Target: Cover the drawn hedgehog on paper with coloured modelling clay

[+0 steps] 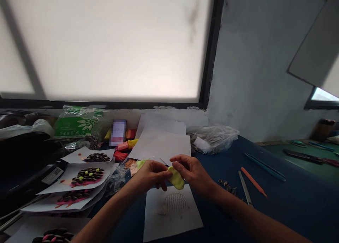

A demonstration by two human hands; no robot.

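A flattened lump of yellow-green modelling clay is held between both hands above the table. My left hand pinches its left edge between thumb and fingers. On the other side, my right hand grips the clay's upper right edge. Just below them lies a white sheet with a pencil drawing of a hedgehog-like animal, its body filled with short strokes. Several sunflower seeds are scattered to the right of my right forearm.
Finished seed hedgehog pictures are stacked at the left. Blank white paper, coloured clay packs and a plastic bag stand toward the wall. An orange tool, a grey blade-like tool and blue tweezers lie right.
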